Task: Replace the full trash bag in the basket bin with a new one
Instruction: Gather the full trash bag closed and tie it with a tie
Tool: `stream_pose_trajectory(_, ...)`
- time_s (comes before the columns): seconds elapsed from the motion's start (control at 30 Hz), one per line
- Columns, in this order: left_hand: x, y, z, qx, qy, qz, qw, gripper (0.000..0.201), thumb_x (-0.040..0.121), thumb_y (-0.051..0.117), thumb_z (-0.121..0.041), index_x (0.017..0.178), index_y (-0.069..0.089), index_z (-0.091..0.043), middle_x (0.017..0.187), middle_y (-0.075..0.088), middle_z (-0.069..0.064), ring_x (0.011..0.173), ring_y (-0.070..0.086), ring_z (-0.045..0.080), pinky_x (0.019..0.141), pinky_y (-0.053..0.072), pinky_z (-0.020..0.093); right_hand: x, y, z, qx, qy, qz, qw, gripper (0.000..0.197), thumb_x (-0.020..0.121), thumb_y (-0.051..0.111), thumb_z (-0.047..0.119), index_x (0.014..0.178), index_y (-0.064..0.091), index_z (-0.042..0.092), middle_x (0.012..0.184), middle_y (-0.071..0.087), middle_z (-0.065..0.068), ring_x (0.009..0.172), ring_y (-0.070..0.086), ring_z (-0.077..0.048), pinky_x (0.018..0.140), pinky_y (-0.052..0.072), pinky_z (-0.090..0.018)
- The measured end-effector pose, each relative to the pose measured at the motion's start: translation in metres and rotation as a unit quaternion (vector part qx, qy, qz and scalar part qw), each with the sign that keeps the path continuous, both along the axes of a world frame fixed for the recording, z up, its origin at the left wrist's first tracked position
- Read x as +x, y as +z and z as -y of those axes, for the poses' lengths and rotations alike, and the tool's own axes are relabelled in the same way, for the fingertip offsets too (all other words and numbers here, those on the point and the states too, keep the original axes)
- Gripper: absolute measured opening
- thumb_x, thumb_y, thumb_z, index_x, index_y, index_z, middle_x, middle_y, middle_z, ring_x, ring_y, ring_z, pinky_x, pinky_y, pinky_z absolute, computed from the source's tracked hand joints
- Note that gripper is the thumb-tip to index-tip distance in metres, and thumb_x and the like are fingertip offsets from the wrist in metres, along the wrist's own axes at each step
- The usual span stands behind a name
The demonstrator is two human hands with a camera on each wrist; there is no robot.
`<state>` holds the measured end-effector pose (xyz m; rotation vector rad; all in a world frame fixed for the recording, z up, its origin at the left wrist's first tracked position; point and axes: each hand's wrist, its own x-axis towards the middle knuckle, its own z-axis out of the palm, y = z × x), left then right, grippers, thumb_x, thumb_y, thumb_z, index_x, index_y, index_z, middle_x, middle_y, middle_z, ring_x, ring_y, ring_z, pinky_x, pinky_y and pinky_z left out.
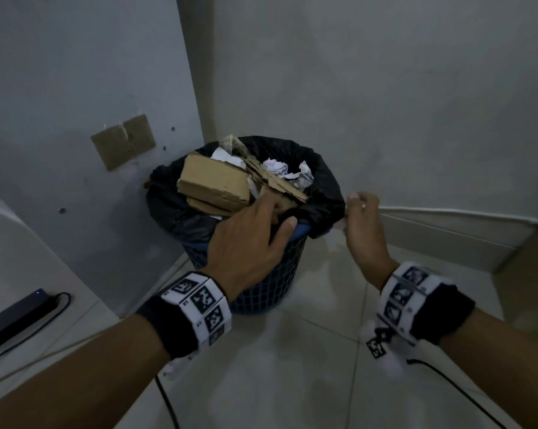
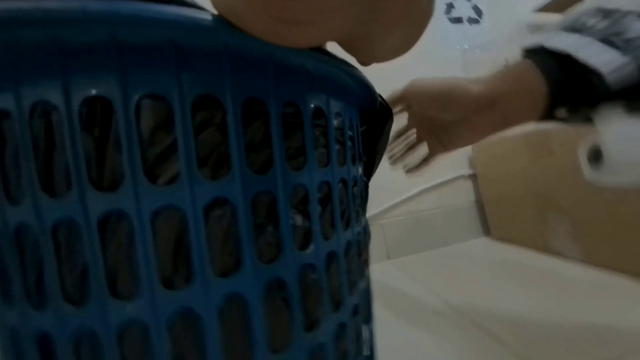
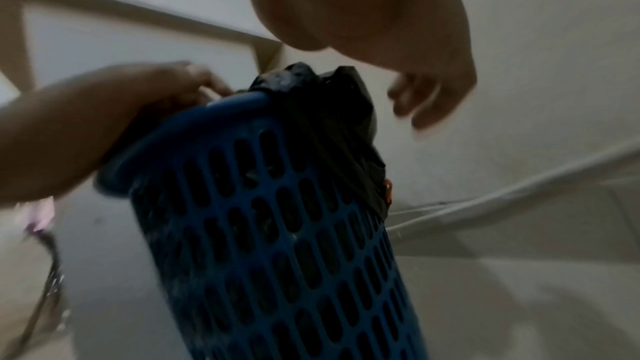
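A blue plastic basket bin [image 1: 270,283] with slotted sides stands on a pale tiled floor [image 1: 308,382] in the corner of a room with grey walls. A black trash bag [image 1: 326,187] lines it, its edge folded out over the rim. The bag is full to the top: a folded piece of brown cardboard [image 1: 215,181] lies across the opening, with crumpled white paper [image 1: 277,167] behind it.

The person's left hand [image 1: 249,243] reaches over the near rim of the bin, fingers fairly straight and spread. The fingers lie on the bag's folded edge and the cardboard, and the thumb [image 1: 287,227] points toward the blue rim. They do not appear to be closed around anything.

The right hand [image 1: 362,221] is held just beside the right side of the bin, level with the rim. Its fingers are bent, with the fingertips gathered close to the bag's overhanging edge. Motion blur makes it impossible to tell whether they actually pinch the plastic.

Both wrists wear black bands with white squares of black-and-white code markers.

At the far left, a black power adapter [image 1: 16,317] with a small blue light and a cable lies on a white table [image 1: 13,243]. A brown patch [image 1: 123,140] is stuck to the left wall.
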<state>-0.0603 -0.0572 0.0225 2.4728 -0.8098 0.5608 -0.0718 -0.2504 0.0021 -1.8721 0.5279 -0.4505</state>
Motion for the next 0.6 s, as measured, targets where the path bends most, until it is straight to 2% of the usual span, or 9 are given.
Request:
stream_pose_trajectory(0.07, 0.002, 0.0, -0.001, 0.032, 0.01, -0.003, 0.999, 0.038, 0.094, 0.033, -0.058, 0.111, 0.045, -0.027, 0.079, 0.057, -0.013, 0.064, 0.053, 0.011, 0.05, 0.04, 0.026, 0.003, 0.002, 0.006, 0.218, 0.06, -0.187, 0.956, 0.065, 0.094, 0.021, 0.067, 0.12, 0.05, 0.015, 0.101, 0.066, -0.013, 0.083, 0.065, -0.03, 0.065, 0.049, -0.032)
stream_pose_trajectory(0.1, 0.004, 0.0, -0.001, 0.046, 0.018, -0.001, 0.999, 0.041, 0.093, 0.031, -0.062, 0.111, 0.046, -0.028, 0.078, 0.059, -0.011, 0.065, 0.056, 0.012, 0.052, 0.046, 0.029, 0.003, 0.003, 0.007, 0.266, 0.094, -0.226, 0.932, 0.072, 0.09, 0.02, 0.073, 0.113, 0.055, 0.014, 0.096, 0.069, -0.014, 0.074, 0.066, -0.029, 0.055, 0.045, -0.026)
stream_pose_trajectory(0.17, 0.006, -0.001, -0.003, 0.073, 0.026, 0.018, 0.997, 0.046, 0.091, 0.028, -0.066, 0.108, 0.049, -0.029, 0.075, 0.06, -0.008, 0.066, 0.057, 0.014, 0.054, 0.049, 0.032, 0.005, 0.003, 0.002, 0.28, 0.135, -0.213, 0.926, 0.065, 0.091, 0.025, 0.07, 0.096, 0.061, 0.017, 0.086, 0.07, -0.011, 0.06, 0.063, -0.023, 0.048, 0.035, -0.02)
stream_pose_trajectory(0.23, 0.007, -0.002, -0.005, 0.093, 0.016, 0.041, 0.995, 0.05, 0.091, 0.024, -0.066, 0.106, 0.055, -0.029, 0.075, 0.061, -0.008, 0.069, 0.057, 0.014, 0.054, 0.045, 0.029, 0.007, 0.005, -0.005, 0.294, 0.125, -0.142, 0.937, 0.038, 0.098, 0.035, 0.046, 0.082, 0.056, 0.018, 0.074, 0.061, -0.006, 0.048, 0.054, -0.015, 0.048, 0.03, -0.022)
stream_pose_trajectory(0.3, 0.007, -0.002, -0.009, 0.097, 0.001, 0.058, 0.994, 0.051, 0.092, 0.025, -0.064, 0.103, 0.061, -0.03, 0.078, 0.063, -0.008, 0.073, 0.058, 0.014, 0.053, 0.038, 0.026, 0.01, 0.01, -0.005, 0.313, 0.066, -0.067, 0.945, 0.026, 0.098, 0.04, 0.023, 0.074, 0.049, 0.017, 0.065, 0.05, -0.002, 0.04, 0.045, -0.01, 0.045, 0.027, -0.023)
stream_pose_trajectory(0.37, 0.007, -0.002, -0.013, 0.089, -0.011, 0.064, 0.994, 0.048, 0.092, 0.029, -0.063, 0.088, 0.062, -0.028, 0.072, 0.059, -0.009, 0.071, 0.056, 0.014, 0.052, 0.035, 0.025, 0.016, 0.021, 0.003, 0.272, -0.013, 0.014, 0.962, 0.027, 0.096, 0.044, 0.019, 0.07, 0.05, 0.015, 0.063, 0.05, -0.003, 0.044, 0.047, -0.012, 0.046, 0.03, -0.025)
stream_pose_trajectory(0.43, 0.009, -0.004, -0.016, 0.078, -0.021, 0.062, 0.995, 0.049, 0.092, 0.031, -0.062, 0.072, 0.058, -0.025, 0.065, 0.055, -0.009, 0.067, 0.052, 0.014, 0.05, 0.036, 0.026, 0.02, 0.033, 0.008, 0.164, -0.039, 0.113, 0.979, 0.029, 0.096, 0.048, 0.024, 0.071, 0.052, 0.01, 0.071, 0.051, -0.007, 0.062, 0.049, -0.016, 0.056, 0.035, -0.029)
stream_pose_trajectory(0.53, 0.018, -0.006, -0.028, 0.069, -0.033, 0.086, 0.993, 0.057, 0.095, 0.032, -0.057, 0.063, 0.06, -0.02, 0.058, 0.055, -0.006, 0.064, 0.049, 0.015, 0.052, 0.038, 0.031, 0.021, 0.037, 0.0, -0.054, 0.008, 0.215, 0.975, 0.035, 0.097, 0.049, 0.033, 0.076, 0.054, 0.006, 0.08, 0.05, -0.007, 0.075, 0.047, -0.014, 0.067, 0.037, -0.027)
stream_pose_trajectory(0.6, 0.028, -0.008, -0.044, 0.07, -0.041, 0.122, 0.989, 0.057, 0.097, 0.033, -0.05, 0.062, 0.064, -0.018, 0.057, 0.057, -0.005, 0.065, 0.05, 0.018, 0.058, 0.037, 0.033, 0.015, 0.031, -0.008, -0.158, 0.041, 0.242, 0.956, 0.029, 0.097, 0.047, 0.038, 0.086, 0.057, 0.013, 0.092, 0.054, -0.004, 0.087, 0.053, -0.017, 0.076, 0.042, -0.027)
